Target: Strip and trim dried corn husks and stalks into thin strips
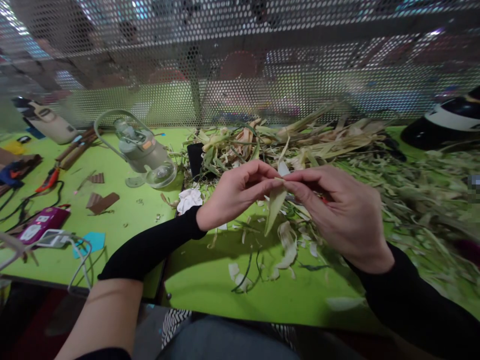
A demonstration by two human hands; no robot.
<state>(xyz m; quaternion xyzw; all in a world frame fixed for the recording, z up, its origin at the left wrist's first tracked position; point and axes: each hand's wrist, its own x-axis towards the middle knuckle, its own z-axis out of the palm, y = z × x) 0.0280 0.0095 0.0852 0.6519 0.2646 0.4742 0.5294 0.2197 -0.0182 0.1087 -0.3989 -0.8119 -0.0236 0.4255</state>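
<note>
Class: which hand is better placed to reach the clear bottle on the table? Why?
Likely left: both pinch the leaf strip, but left hand is nearer the clear bottle than right hand.

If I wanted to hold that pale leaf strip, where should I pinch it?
Probably pinch the leaf strip at its top end, from above, as the left hand and right hand do: it is thin, hangs limp and narrows to a point below.
</note>
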